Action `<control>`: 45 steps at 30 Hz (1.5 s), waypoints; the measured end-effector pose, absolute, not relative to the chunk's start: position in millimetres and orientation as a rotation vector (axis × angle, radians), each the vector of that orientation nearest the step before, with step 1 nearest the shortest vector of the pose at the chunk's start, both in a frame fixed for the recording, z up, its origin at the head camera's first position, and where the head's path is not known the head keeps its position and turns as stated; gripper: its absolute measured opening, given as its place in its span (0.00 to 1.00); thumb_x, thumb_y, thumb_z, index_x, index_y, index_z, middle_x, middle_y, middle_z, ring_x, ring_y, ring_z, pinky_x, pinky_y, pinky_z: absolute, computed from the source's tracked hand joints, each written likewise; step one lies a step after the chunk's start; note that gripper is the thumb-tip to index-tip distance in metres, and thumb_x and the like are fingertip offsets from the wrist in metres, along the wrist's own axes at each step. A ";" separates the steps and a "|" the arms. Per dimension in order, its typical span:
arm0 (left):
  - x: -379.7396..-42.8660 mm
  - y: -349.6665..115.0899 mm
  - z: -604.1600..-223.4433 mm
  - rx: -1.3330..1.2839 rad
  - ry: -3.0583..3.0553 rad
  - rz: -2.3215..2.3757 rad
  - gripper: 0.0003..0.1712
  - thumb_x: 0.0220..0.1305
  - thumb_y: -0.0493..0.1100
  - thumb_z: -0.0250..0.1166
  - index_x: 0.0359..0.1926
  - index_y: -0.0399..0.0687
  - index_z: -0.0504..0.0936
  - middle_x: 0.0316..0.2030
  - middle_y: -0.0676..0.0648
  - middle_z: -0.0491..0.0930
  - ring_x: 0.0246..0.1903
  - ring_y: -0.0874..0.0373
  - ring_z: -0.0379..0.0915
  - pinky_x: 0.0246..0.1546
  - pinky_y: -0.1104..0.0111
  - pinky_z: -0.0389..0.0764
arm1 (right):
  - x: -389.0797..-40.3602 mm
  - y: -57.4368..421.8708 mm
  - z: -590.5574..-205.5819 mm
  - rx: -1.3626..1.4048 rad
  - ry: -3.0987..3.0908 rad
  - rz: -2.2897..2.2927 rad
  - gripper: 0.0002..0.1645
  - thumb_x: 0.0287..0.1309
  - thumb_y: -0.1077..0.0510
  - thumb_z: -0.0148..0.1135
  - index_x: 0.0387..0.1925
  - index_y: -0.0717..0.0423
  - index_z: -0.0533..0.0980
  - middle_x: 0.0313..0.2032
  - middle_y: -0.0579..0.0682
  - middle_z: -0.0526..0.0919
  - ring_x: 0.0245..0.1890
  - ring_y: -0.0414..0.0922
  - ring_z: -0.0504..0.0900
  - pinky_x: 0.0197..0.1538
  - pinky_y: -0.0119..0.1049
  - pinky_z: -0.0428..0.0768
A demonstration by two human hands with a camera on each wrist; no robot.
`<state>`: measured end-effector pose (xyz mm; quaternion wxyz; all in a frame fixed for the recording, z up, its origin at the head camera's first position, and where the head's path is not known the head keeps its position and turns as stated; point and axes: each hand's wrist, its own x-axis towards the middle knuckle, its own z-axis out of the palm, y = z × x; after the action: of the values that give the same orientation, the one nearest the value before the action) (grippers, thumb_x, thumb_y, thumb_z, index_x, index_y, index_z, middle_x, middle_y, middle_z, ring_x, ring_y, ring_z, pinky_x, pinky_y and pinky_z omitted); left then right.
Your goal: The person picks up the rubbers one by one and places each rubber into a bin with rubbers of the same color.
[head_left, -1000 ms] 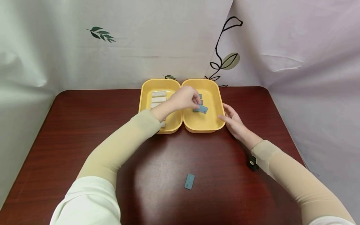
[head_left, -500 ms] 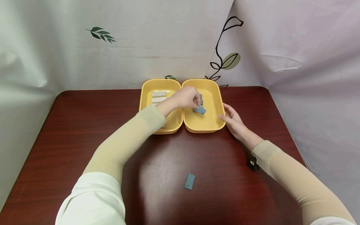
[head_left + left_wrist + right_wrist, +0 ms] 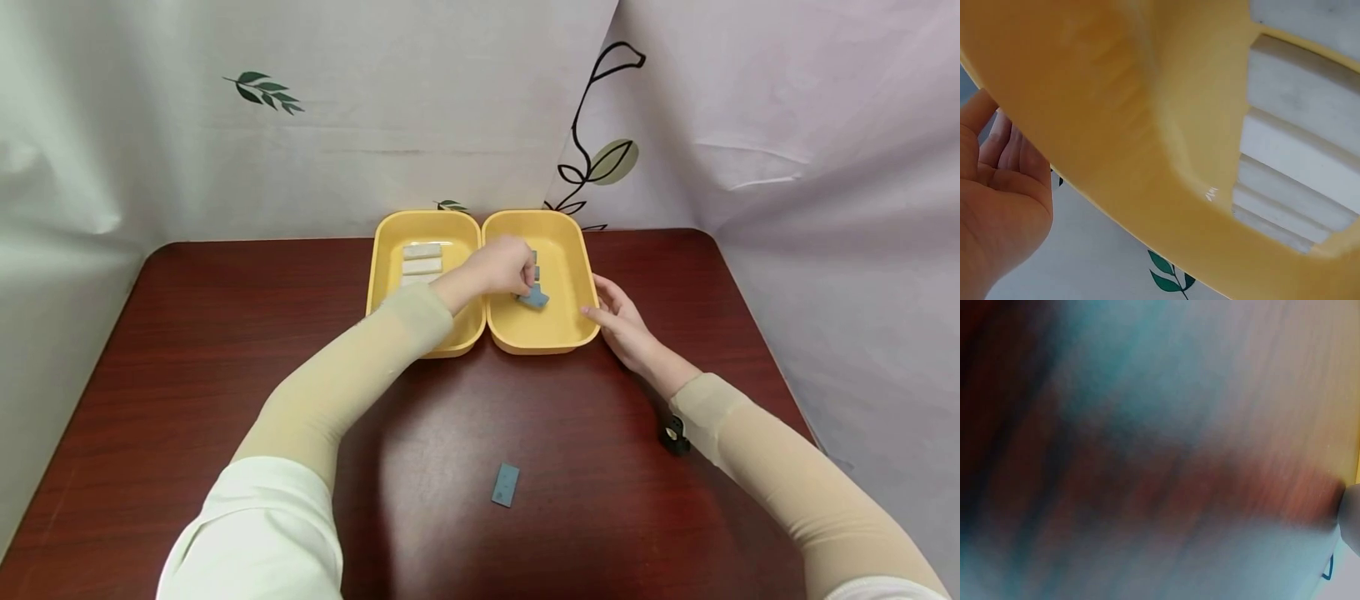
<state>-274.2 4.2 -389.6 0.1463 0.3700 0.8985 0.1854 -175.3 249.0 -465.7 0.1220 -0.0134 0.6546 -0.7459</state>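
Observation:
Two yellow bins stand side by side at the back of the table. Over the right bin [image 3: 558,329], my left hand [image 3: 504,263] pinches a flat blue-grey rectangular tile [image 3: 536,298] low above the floor; whether the tile touches it I cannot tell. Similar tiles [image 3: 536,273] lie in a column just beyond, partly hidden by the fingers. My right hand [image 3: 628,327] holds the right bin's outer wall, thumb over the rim and fingers outside. Several whitish bars [image 3: 1304,131] lie in rows in the left bin [image 3: 384,242], partly covered by my left arm.
One more blue-grey tile [image 3: 506,485] lies on the dark red table [image 3: 225,350] near the front. A black band [image 3: 674,435] shows beneath the right wrist. Pale curtains [image 3: 420,108] with leaf prints hang behind the table.
My left hand has shifted slightly right and lowered the blue-grey tile, turning it a little, toward the column of tiles. The right hand stays at the bin's wall.

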 end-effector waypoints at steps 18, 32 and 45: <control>-272.0 6.5 -389.8 1.004 2.531 0.388 0.08 0.63 0.39 0.74 0.25 0.48 0.91 0.17 0.58 0.78 0.27 0.61 0.75 0.39 0.68 0.78 | -177.1 248.1 -464.8 -0.036 1.894 -2.207 0.40 0.71 0.72 0.52 0.81 0.61 0.54 0.66 0.44 0.71 0.65 0.38 0.73 0.60 0.23 0.78; -267.5 9.9 -394.4 1.033 2.523 0.216 0.10 0.65 0.37 0.71 0.25 0.52 0.86 0.18 0.56 0.78 0.27 0.61 0.76 0.36 0.68 0.76 | -177.3 249.3 -465.9 -0.028 1.896 -2.197 0.40 0.71 0.72 0.52 0.81 0.61 0.55 0.66 0.44 0.71 0.65 0.38 0.74 0.59 0.24 0.79; -267.6 4.8 -400.0 1.066 2.505 0.259 0.07 0.62 0.40 0.75 0.42 0.52 0.91 0.45 0.53 0.89 0.47 0.57 0.82 0.53 0.61 0.83 | -176.6 248.6 -465.7 -0.020 1.898 -2.194 0.41 0.71 0.72 0.52 0.81 0.61 0.54 0.65 0.42 0.71 0.66 0.38 0.73 0.59 0.23 0.78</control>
<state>-267.6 4.8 -400.0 0.2021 0.3817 0.8971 0.0926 -176.6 248.6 -465.7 0.1197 -0.0070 0.6495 -0.7508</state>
